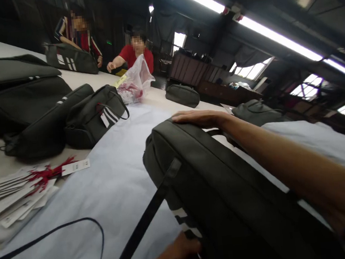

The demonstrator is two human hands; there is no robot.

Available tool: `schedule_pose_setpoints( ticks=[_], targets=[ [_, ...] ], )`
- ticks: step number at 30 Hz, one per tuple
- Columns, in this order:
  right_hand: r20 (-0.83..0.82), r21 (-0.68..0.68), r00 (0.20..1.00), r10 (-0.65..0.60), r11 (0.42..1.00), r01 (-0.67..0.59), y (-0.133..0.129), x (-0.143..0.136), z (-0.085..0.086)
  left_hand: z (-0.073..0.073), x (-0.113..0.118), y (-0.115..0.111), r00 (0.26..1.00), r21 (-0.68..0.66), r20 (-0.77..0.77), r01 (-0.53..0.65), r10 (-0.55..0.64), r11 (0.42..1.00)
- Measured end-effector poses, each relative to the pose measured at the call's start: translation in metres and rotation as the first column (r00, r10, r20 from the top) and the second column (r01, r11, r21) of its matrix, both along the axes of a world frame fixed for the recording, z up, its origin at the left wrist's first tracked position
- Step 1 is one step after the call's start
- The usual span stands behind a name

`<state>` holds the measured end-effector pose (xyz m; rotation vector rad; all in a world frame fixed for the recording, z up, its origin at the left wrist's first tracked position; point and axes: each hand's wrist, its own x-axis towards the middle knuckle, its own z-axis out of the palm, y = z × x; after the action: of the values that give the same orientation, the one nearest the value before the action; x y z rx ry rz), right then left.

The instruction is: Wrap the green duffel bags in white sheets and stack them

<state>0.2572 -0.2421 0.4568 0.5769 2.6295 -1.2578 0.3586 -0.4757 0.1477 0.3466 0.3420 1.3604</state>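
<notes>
A dark green duffel bag (213, 174) lies tilted in front of me, its zip side up and white stripes low on its near-left face. My right hand (194, 117) rests on the far end of its top, fingers stretched out flat. Low in the view, my left hand (181, 251) is closed against the striped side. Its fingertips are partly hidden and dim. A dark strap (145, 225) runs from the bag's end down to the bottom edge.
White cloth (119, 183) covers the table. On the left lie white tags with red strings (48, 172), a tagged bag (94, 112) and more dark bags (26, 99). A clear plastic bag (137, 82) stands beyond. Two people (136, 53) are across the table.
</notes>
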Motion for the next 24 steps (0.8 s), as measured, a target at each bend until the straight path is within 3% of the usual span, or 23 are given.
schedule_pose_setpoints(
  ticks=[3, 5, 9, 11, 13, 15, 17, 19, 22, 24],
  targets=[
    [0.074, 0.071, 0.995, 0.069, 0.995, -0.074, -0.003, -0.032, -0.004, 0.004, -0.001, 0.024, 0.993, -0.145, -0.002, -0.121, 0.122, 0.982],
    [0.124, 0.084, 0.988, 0.097, 0.991, -0.108, 0.000, -0.050, -0.006, 0.001, -0.014, 0.042, 0.982, -0.162, 0.005, -0.184, 0.188, 0.969],
    [0.102, 0.279, 0.983, 0.156, 0.944, -0.178, 0.013, -0.075, -0.022, -0.024, -0.049, 0.078, 0.978, -0.252, 0.013, -0.198, 0.208, 0.947],
    [0.119, 0.357, 0.978, 0.174, 0.911, -0.205, 0.019, -0.078, -0.045, -0.044, -0.061, 0.092, 0.985, -0.360, -0.017, -0.168, 0.173, 0.918],
    [0.165, 0.393, 0.971, 0.172, 0.891, -0.225, 0.022, -0.074, -0.079, -0.064, -0.067, 0.103, 0.992, -0.456, -0.057, -0.125, 0.111, 0.881],
    [0.168, 0.440, 0.981, 0.102, 0.882, -0.167, 0.025, -0.067, -0.115, -0.079, -0.068, 0.110, 0.994, -0.516, -0.091, -0.098, 0.059, 0.851],
    [0.111, 0.460, 0.993, 0.027, 0.885, -0.075, 0.031, -0.058, -0.141, -0.088, -0.069, 0.109, 0.992, -0.553, -0.127, -0.094, 0.029, 0.828],
    [-0.009, 0.444, 1.000, 0.022, 0.896, -0.015, 0.041, -0.046, -0.148, -0.091, -0.077, 0.096, 0.985, -0.563, -0.173, -0.108, 0.011, 0.819],
    [-0.255, 0.417, 0.967, -0.004, 0.902, 0.113, 0.057, -0.005, -0.124, -0.090, -0.113, 0.055, 0.953, -0.564, -0.301, -0.193, 0.017, 0.803],
    [-0.374, 0.355, 0.908, -0.190, 0.875, 0.329, 0.065, 0.049, -0.106, -0.087, -0.149, 0.021, 0.854, -0.537, -0.513, -0.396, 0.084, 0.745]
  ],
)
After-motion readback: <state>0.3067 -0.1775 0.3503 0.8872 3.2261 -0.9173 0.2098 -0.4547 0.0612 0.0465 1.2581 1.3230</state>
